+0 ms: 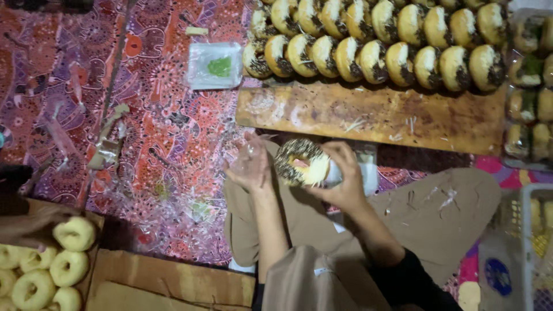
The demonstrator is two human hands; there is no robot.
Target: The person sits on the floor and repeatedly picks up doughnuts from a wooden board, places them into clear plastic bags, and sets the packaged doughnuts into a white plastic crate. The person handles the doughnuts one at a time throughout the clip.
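- While the person sits on the patterned floor cloth (173,132), the right hand (345,178) holds a ring doughnut (300,162) covered in dark sprinkles, with a pale filling showing at its hole; the fingers are closed around its right side.
- The left hand (250,167) pinches a thin clear plastic wrapper (245,158) just to the left of the doughnut; the fingers seem pressed together on the film, though the film is hard to see.
- The doughnut is in the air above the person's lap, just in front of the wooden board (368,115).
- To do this well, it seems wise to keep the mouth of the wrapper wide and to hold the doughnut by its edge only, because the sprinkles can fall off easily.
- A soft grip is better, since a firm squeeze may push out the filling.
- Both forearms come up from the bottom of the view and meet at the middle, with the wrists bent inward and the palms turned toward each other.
- Rows of finished doughnuts (374,57) stand on edge on the board, and plain doughnuts (57,265) lie in a cardboard box (173,282) at the lower left.
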